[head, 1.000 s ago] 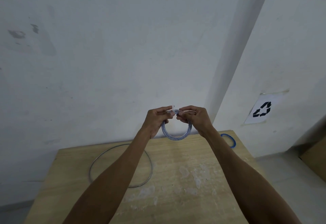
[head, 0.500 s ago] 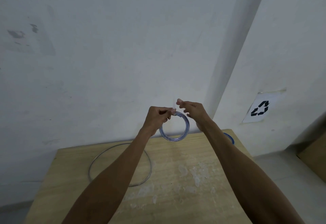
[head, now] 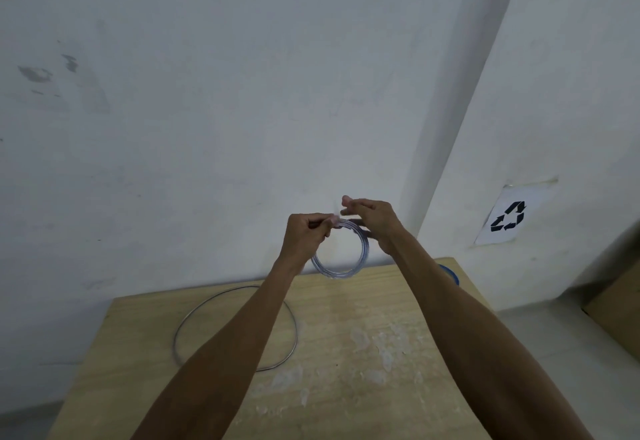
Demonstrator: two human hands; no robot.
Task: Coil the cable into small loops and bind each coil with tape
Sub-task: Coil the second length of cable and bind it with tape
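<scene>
My left hand (head: pixel 306 235) is curled round the upper left of the small coil of clear, bluish cable (head: pixel 337 275), thumb and fingers pinching the turns together. The coil hangs in the air between my hands, above the far edge of the pale wooden desk (head: pixel 363 353) and not touching it. My right hand (head: pixel 375 221) sits just beside the top of the coil. Its upper fingers reach toward my left thumb and its lower ones pass behind the ring, but the blur is too strong for me to tell whether it pinches tape or nothing.

The risk I see is the turns springing apart. Only one pinch holds them, and if it slackens before tape goes round, the springy cable would open out. Tape laid on loosely or over only some turns would let the rest slip free.

The coil is a round ring, so it has no real long axis. It hangs nearly upright from the pinch, its flat face toward me and its opening pointing at the white wall.

The blue tape roll (head: pixel 452 271) lies at the desk's far right edge, and a large grey wire loop (head: pixel 175 339) lies flat to the left.
</scene>
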